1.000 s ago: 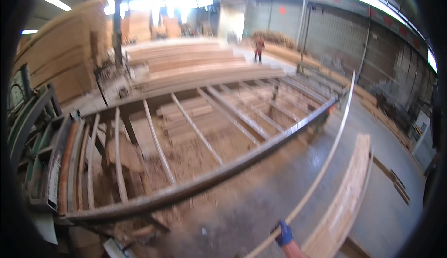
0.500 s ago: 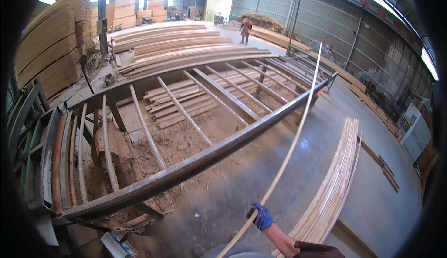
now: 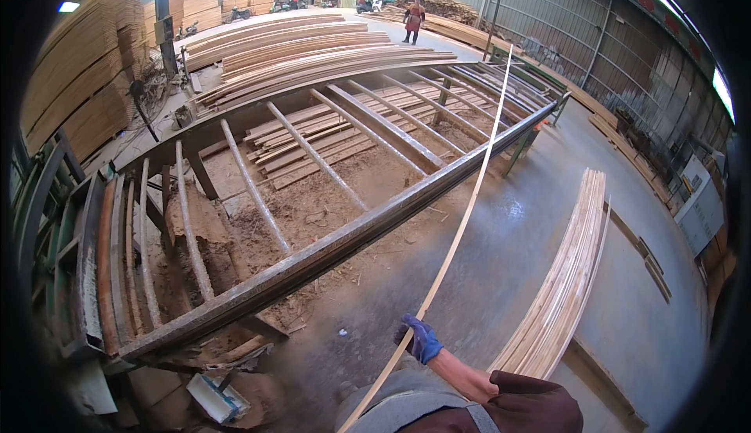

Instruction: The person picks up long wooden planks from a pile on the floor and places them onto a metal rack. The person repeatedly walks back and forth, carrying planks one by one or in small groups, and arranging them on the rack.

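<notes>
My right hand (image 3: 419,339), in a blue and dark work glove below a brown sleeve, is closed around a long thin wooden strip (image 3: 461,233). The strip slants from the bottom edge, past my body, up toward the far right. Its far part crosses in front of the metal roller frame (image 3: 328,253); whether it touches the frame I cannot tell. To the right of my hand, a bundle of long pale wooden strips (image 3: 559,276) lies low beside me. My left hand is out of view.
Sawdust and more boards (image 3: 344,136) lie under the roller frame. Long board stacks (image 3: 305,53) stretch behind it, and tall wood piles (image 3: 78,73) stand at the left. A person (image 3: 414,21) stands far back. A grey cabinet (image 3: 698,210) is at the right.
My right hand has moved a little left and up with the strip, whose far end has swung left. The view has shifted slightly. The distant person has turned or stepped slightly.
</notes>
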Motion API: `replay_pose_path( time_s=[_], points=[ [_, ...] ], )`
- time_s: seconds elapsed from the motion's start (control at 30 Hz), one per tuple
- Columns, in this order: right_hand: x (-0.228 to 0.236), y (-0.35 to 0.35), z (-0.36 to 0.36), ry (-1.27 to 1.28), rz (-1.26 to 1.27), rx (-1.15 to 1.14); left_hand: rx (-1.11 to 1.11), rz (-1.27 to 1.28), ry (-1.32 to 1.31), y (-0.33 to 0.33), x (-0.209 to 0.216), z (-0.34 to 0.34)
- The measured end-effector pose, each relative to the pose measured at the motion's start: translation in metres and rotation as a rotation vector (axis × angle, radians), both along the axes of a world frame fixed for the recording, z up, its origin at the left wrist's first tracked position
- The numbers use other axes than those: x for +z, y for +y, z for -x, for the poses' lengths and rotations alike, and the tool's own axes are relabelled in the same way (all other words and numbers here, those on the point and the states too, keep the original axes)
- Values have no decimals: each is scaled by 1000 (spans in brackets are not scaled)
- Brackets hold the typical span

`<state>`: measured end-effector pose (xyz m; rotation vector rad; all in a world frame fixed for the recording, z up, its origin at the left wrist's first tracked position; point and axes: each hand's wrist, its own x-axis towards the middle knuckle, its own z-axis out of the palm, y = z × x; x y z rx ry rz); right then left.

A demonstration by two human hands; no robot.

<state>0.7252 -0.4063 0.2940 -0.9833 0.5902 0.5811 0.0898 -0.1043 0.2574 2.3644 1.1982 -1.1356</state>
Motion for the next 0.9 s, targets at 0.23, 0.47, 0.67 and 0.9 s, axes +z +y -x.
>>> replay_pose_path(
  time_s=[0.23, 0.47, 0.67, 0.9],
  points=[
    [2, 31, 20, -32, -47, 63, 45, 6, 73, 9, -3, 46],
    [44, 56, 32, -48, -35, 150, 54, 39, 17, 7, 5, 73],
    [57, 83, 14, -112, -36, 177, -9, -15, 71, -11, 19, 94],
    [127, 156, -54, -207, -262, 340, 74, -196, -91, -33, 111, 71]
  ],
)
